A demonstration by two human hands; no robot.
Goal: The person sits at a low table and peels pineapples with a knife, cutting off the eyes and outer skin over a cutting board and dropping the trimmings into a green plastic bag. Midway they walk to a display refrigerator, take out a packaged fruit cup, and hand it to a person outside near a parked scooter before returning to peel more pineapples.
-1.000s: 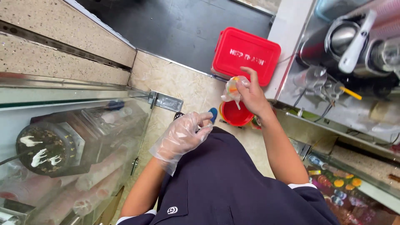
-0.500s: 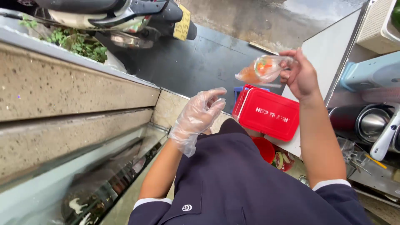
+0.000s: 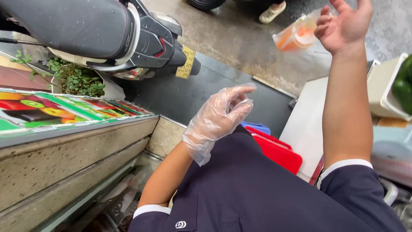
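Two hands show in the head view, well apart. The right hand [image 3: 345, 25] is bare and raised high with the arm stretched out, its fingers curled around a small clear bag [image 3: 296, 33] holding orange and red pieces in liquid. Half a second ago that bag was lower, just above the red box; a second ago it sat down near the red bowl by the counter, so it has been lifted up and away toward the street side. The left hand [image 3: 221, 114] wears a thin clear glove [image 3: 201, 141], fingers loosely bent, empty, hanging in the air over the dark shirt; it has kept that pose throughout. Below it the red box [image 3: 277, 152] is partly hidden by the body, with a blue edge [image 3: 256, 127] just behind it. At the far right a pale basket [image 3: 382, 92] holds something green [image 3: 403, 83]. A scooter [image 3: 107, 34] is parked above the stone ledge [image 3: 64, 163], with a leafy plant [image 3: 75, 79] beside it.
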